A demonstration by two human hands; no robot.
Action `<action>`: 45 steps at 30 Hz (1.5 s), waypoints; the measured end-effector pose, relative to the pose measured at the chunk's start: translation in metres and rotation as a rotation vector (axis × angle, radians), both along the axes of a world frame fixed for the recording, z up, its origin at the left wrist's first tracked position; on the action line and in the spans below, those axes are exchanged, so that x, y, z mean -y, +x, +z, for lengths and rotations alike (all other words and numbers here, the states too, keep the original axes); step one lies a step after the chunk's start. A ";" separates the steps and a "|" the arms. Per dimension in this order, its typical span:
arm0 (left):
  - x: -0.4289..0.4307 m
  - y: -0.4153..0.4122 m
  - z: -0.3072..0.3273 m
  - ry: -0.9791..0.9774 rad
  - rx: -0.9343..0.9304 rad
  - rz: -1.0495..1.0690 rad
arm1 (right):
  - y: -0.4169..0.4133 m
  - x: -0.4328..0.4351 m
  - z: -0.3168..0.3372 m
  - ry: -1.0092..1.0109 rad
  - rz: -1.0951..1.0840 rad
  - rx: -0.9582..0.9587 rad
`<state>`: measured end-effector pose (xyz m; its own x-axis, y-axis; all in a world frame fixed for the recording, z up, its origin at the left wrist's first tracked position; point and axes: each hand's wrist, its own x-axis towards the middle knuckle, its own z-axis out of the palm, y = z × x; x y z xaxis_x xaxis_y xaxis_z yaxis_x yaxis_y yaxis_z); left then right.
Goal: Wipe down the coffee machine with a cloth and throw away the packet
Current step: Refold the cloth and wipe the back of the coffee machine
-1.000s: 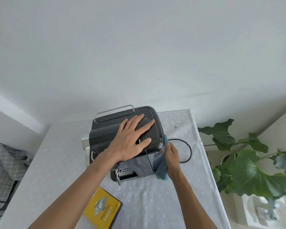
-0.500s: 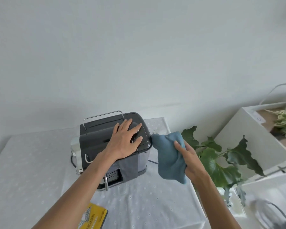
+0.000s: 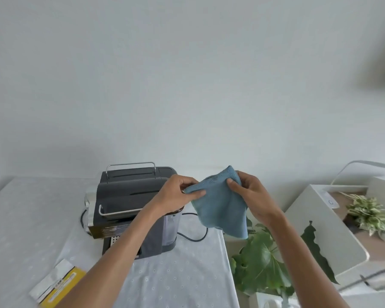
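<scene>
Holding the blue microfibre cloth (image 3: 220,207) in mid-air at centre frame, I grip it with both hands: my left hand (image 3: 176,195) pinches its left edge between thumb and fingers, and my right hand (image 3: 251,194) is closed on its upper right corner. The cloth hangs loose below them, clear of the bench (image 3: 182,281). The dark grey coffee machine (image 3: 131,207) stands on the bench just left of my hands. The yellow-and-silver packet (image 3: 56,283) lies flat at lower left of the frame.
</scene>
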<state>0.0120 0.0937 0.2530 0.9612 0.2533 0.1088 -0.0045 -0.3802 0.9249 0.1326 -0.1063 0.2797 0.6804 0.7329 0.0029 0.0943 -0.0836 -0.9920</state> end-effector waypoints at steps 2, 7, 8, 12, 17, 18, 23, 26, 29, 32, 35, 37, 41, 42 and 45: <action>0.007 0.000 0.001 0.007 0.010 0.031 | 0.010 0.007 -0.003 -0.036 -0.003 0.070; 0.022 -0.003 -0.003 0.109 -0.057 0.086 | 0.017 0.020 -0.015 -0.143 0.050 0.252; 0.024 -0.003 -0.006 0.144 -0.075 0.096 | 0.019 0.023 -0.019 -0.186 0.060 0.290; 0.032 -0.014 -0.026 0.231 -0.180 0.104 | 0.023 0.032 -0.039 -0.390 0.158 0.504; 0.047 -0.031 -0.069 0.379 -0.347 0.093 | 0.008 0.038 -0.088 -0.627 0.315 0.779; 0.050 -0.033 -0.078 0.406 -0.372 0.097 | 0.005 0.038 -0.099 -0.657 0.316 0.785; 0.058 -0.032 -0.102 0.486 -0.353 0.194 | 0.004 0.035 -0.128 -0.699 0.214 0.769; 0.064 -0.028 -0.103 0.598 -0.249 0.305 | 0.002 0.034 -0.133 -0.666 0.084 0.802; 0.080 -0.041 -0.123 0.639 -0.161 0.369 | -0.013 0.046 -0.150 -0.622 -0.019 0.829; 0.104 -0.066 -0.172 0.667 -0.208 0.327 | -0.044 0.069 -0.198 -0.600 -0.033 0.896; 0.131 -0.100 -0.242 0.680 -0.452 0.158 | -0.076 0.104 -0.271 -0.711 0.135 0.833; 0.151 -0.125 -0.280 0.677 -0.542 0.046 | -0.098 0.129 -0.316 -0.791 0.275 0.807; 0.164 -0.145 -0.300 0.700 -0.496 0.102 | -0.118 0.145 -0.341 -0.826 0.288 0.781; 0.166 -0.144 -0.298 0.708 -0.499 0.092 | -0.118 0.142 -0.340 -0.835 0.270 0.784; 0.165 -0.141 -0.293 0.712 -0.538 0.067 | -0.119 0.135 -0.334 -0.913 0.251 0.783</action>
<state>-0.1293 -0.0713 -0.0398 0.9133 0.3550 -0.1998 0.4044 -0.8488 0.3405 0.0137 -0.2409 -0.0542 0.5656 0.7903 -0.2356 0.7517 -0.6115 -0.2468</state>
